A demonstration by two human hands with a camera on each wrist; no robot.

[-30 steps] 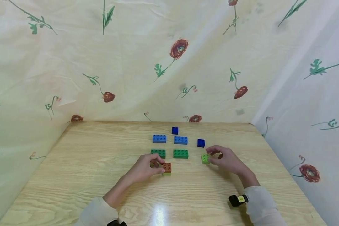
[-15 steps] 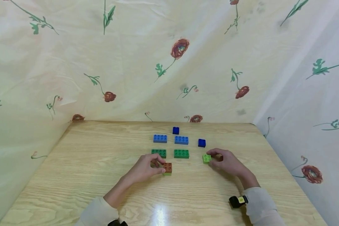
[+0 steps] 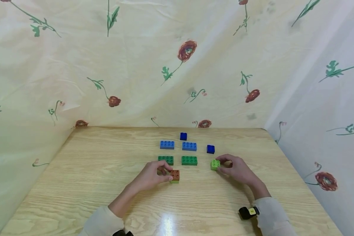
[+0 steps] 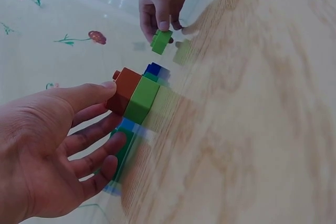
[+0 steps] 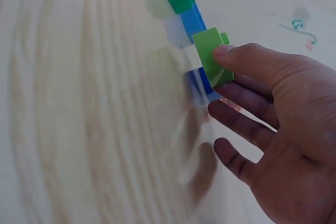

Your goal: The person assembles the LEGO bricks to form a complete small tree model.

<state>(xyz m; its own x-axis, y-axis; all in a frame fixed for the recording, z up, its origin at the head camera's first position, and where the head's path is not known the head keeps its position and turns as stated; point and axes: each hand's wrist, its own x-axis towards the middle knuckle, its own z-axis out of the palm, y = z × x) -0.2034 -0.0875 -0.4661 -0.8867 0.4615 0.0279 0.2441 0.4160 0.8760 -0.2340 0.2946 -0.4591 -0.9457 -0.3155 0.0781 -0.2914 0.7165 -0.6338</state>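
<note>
My left hand (image 3: 153,176) pinches a small stack between thumb and index finger: a brown toy brick (image 3: 175,174) on top of a lime green brick (image 4: 142,100). In the left wrist view its other fingers spread loosely below the stack. Off to the right, my right hand (image 3: 235,168) pinches a second lime green brick (image 3: 215,164) by its right side. A thin gap to its reflection in the left wrist view suggests that this brick is slightly off the table. Two dark green bricks (image 3: 189,160) lie just beyond the hands; the left one is partly covered by my left hand.
Behind the green bricks lie two light blue bricks (image 3: 189,146). One small dark blue brick (image 3: 183,136) sits farther back, another beyond the right hand. The wooden table (image 3: 112,144) meets a flowered cloth (image 3: 135,82) at the back and sides.
My right thumb and fingers have closed in on the lime green brick, which has risen very slightly. The left hand and its stack have stayed put.
</note>
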